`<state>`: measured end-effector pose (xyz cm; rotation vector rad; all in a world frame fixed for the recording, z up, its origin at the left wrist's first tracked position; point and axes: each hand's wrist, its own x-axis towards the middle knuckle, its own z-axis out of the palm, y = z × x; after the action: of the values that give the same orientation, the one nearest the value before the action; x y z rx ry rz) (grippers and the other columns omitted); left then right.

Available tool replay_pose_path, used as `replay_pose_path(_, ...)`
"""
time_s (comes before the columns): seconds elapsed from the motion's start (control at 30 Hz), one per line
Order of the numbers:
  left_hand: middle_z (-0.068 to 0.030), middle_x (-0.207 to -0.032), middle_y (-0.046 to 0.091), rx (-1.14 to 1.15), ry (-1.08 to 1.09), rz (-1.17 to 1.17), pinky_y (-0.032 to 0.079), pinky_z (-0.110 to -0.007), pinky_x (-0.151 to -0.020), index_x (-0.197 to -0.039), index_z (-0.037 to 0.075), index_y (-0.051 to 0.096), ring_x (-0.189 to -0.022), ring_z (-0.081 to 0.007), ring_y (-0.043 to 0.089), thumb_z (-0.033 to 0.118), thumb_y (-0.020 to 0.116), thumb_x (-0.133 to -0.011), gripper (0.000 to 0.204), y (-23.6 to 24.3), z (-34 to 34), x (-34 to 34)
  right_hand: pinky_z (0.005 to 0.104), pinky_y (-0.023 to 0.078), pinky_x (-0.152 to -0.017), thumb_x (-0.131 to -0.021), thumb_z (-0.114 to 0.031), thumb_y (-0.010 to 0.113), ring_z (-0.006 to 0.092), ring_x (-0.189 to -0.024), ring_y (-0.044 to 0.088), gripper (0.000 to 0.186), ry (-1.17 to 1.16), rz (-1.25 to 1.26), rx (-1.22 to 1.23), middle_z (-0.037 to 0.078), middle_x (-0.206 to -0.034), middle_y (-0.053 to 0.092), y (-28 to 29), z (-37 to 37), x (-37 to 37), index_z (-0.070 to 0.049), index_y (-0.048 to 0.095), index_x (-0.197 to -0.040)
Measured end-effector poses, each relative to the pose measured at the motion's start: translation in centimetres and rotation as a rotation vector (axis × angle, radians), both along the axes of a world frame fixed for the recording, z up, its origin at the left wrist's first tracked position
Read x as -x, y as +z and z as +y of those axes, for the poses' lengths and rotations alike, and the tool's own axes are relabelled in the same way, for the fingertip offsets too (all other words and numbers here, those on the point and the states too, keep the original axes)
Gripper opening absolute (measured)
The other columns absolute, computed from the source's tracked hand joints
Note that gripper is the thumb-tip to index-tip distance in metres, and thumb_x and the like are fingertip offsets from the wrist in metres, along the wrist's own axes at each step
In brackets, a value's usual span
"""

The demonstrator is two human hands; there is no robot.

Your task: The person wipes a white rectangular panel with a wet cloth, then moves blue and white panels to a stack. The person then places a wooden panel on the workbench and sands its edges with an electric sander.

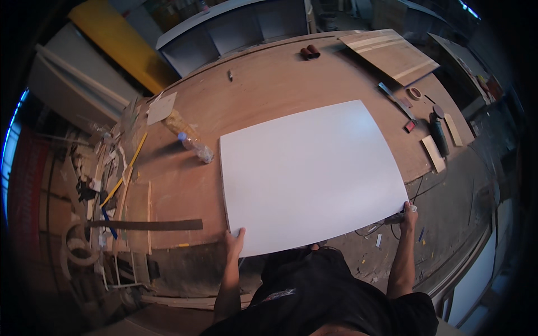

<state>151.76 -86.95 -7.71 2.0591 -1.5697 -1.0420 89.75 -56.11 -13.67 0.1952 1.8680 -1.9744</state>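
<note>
A large white panel (pixel 311 176) lies over the near part of the wooden workbench (pixel 269 89), its front edge reaching past the bench toward my body. My left hand (pixel 235 243) grips the panel's near left corner, thumb on top and the other fingers hidden beneath. At the near right corner, my right hand (pixel 411 214) is closed round the edge, its fingers partly out of sight. Left of the panel stands a clear plastic bottle (pixel 196 148) with a blue cap.
On the bench's right lie an angle grinder (pixel 439 131), a tape roll (pixel 414 93) and a wooden board (pixel 389 55). Two brown rolls (pixel 310 52) sit at the back. A dark strip (pixel 148 225) juts over the left side, near wood scraps (pixel 84 162).
</note>
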Motion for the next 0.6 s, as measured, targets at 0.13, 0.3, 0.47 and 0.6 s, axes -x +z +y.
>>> replay_pose_path(0.13,-0.0211,-0.113,0.069,0.042,-0.048,0.253,0.051,-0.042,-0.091,-0.124,-0.006,0.057,-0.103,-0.0367,0.068,0.029,0.074,-0.087,0.054,-0.1,0.8,1.2,0.036,0.051,-0.091,-0.097,-0.015,0.065,0.0221,-0.105,0.063,0.042,0.037,0.031,0.019,0.011,-0.119,0.065,1.0,-0.8,2.5,0.005,0.056,-0.132)
replay_pose_path(0.3,-0.0225,-0.134,0.057,0.347,-0.235,0.015,0.043,-0.041,-0.105,-0.137,-0.004,0.05,-0.123,-0.0339,0.056,0.027,0.074,-0.089,0.062,2.9,2.8,4.5,0.0359,0.05,-0.088,-0.091,-0.017,0.067,0.0206,-0.104,0.062,0.049,0.068,0.265,-0.222,0.011,-0.118,0.064,4.2,-1.3,-0.2,0.003,0.055,-0.134)
replay_pose_path(0.47,-0.0157,-0.14,0.053,-0.011,-0.776,0.623,0.045,-0.042,-0.104,-0.145,0.001,0.043,-0.122,-0.0265,0.056,0.036,0.072,-0.093,0.07,9.9,6.5,14.7,0.0399,0.048,-0.092,-0.101,-0.036,0.055,0.0197,-0.108,0.058,0.054,0.401,-0.05,0.095,0.008,-0.118,0.062,18.0,-10.0,-19.3,-0.008,0.045,-0.146)
replay_pose_path(0.6,-0.0134,-0.128,0.062,-0.188,-0.918,0.638,0.052,-0.038,-0.092,-0.136,0.0,0.051,-0.109,-0.0212,0.064,0.028,0.067,-0.097,0.051,13.6,7.0,19.3,0.0447,0.045,-0.102,-0.104,-0.047,0.046,0.025,-0.124,0.05,0.067,0.691,-0.063,0.401,0.013,-0.143,0.045,18.5,-15.1,-27.7,-0.014,0.02,-0.157)
